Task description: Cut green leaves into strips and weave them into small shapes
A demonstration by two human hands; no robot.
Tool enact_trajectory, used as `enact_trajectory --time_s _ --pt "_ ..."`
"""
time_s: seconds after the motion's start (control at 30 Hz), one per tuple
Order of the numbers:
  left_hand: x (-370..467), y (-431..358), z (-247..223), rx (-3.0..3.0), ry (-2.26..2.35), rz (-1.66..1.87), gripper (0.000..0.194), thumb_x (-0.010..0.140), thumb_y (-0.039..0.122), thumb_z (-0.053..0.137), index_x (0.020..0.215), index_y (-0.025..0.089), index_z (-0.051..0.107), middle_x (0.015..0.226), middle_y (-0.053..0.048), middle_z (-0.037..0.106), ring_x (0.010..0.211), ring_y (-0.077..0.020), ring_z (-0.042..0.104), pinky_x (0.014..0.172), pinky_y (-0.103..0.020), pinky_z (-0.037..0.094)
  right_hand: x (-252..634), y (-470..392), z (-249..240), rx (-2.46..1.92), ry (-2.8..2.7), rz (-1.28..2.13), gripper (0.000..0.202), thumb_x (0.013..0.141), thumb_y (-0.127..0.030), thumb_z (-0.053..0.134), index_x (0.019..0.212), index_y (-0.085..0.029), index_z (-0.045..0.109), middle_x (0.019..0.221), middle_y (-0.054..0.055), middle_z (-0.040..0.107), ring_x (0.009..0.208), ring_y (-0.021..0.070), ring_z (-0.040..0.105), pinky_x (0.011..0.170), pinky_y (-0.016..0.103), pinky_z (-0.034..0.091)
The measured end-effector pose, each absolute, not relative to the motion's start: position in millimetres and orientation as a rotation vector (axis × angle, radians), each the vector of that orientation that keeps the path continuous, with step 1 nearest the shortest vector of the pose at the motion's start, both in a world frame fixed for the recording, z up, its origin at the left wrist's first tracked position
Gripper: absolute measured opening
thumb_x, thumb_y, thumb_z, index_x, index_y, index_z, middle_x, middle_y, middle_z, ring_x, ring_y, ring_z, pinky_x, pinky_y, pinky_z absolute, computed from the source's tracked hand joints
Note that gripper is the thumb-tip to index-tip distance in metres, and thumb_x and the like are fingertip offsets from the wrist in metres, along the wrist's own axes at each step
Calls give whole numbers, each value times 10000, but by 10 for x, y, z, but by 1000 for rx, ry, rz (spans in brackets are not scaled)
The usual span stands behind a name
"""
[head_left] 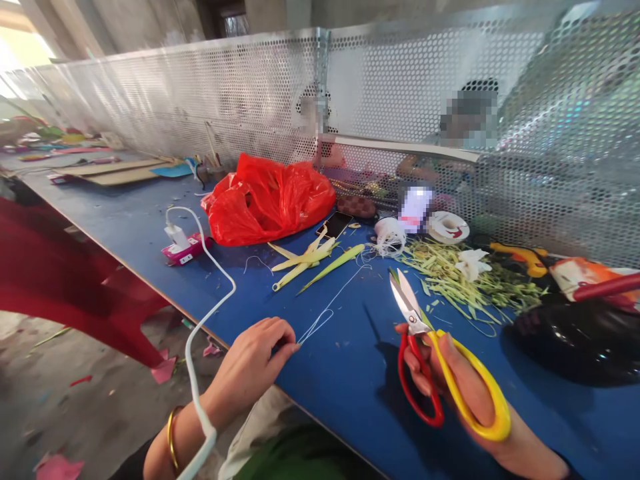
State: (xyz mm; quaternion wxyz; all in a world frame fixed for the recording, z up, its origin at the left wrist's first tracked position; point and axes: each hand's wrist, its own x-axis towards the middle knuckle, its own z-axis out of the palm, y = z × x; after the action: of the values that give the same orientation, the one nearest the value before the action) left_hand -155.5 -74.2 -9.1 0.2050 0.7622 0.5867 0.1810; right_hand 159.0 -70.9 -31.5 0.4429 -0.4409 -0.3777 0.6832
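Note:
Between thumb and forefinger, my left hand (260, 353) pinches a looped white thread (320, 325) low over the table's near edge. The thread runs up toward a ball of white thread (391, 237). My right hand (465, 383) grips scissors (411, 313) with one red and one yellow handle, their blades slightly parted and pointing away. A strip of green leaf shows beside the blades; whether the hand also holds it I cannot tell. Several pale yellow-green leaf strips (305, 260) lie beyond my hands. Right of the thread ball is a heap of cut green scraps (465, 280).
A red plastic bag (270, 200) and a pink power strip (186, 249) with a white cable (220, 300) sit left. A lit phone (416, 208), a tape roll (449, 227) and a shiny black object (575, 343) stand right. Behind the perforated metal screen (225, 100) are people.

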Motion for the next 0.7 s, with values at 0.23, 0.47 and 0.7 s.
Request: enact_trajectory --time_s 0.23,0.47,0.7 --pt "-1629 -787 -68 2042 1678 611 180 917 308 453 780 216 525 776 12 609 731 -158 563 699 -303 421 1584 -699 -274 -1123 -962 1660 487 870 -573 537 1152 -180 593 711 11 583 525 127 504 497 243 428" --pt "-1558 -698 -50 1646 1576 994 168 913 335 442 831 214 525 800 -4 643 679 -138 595 629 -283 465 1560 -683 -295 -1088 -913 1701 491 869 -585 537 1141 -180 590 688 3 583 508 109 487 495 231 411" --pt "-879 -289 259 1124 1085 1150 166 914 309 499 809 181 489 1134 -100 655 828 -170 691 722 -309 530 1563 -637 -348 -1060 -895 1706 511 845 -601 566 1125 -175 602 663 -3 581 473 97 498 455 221 393"
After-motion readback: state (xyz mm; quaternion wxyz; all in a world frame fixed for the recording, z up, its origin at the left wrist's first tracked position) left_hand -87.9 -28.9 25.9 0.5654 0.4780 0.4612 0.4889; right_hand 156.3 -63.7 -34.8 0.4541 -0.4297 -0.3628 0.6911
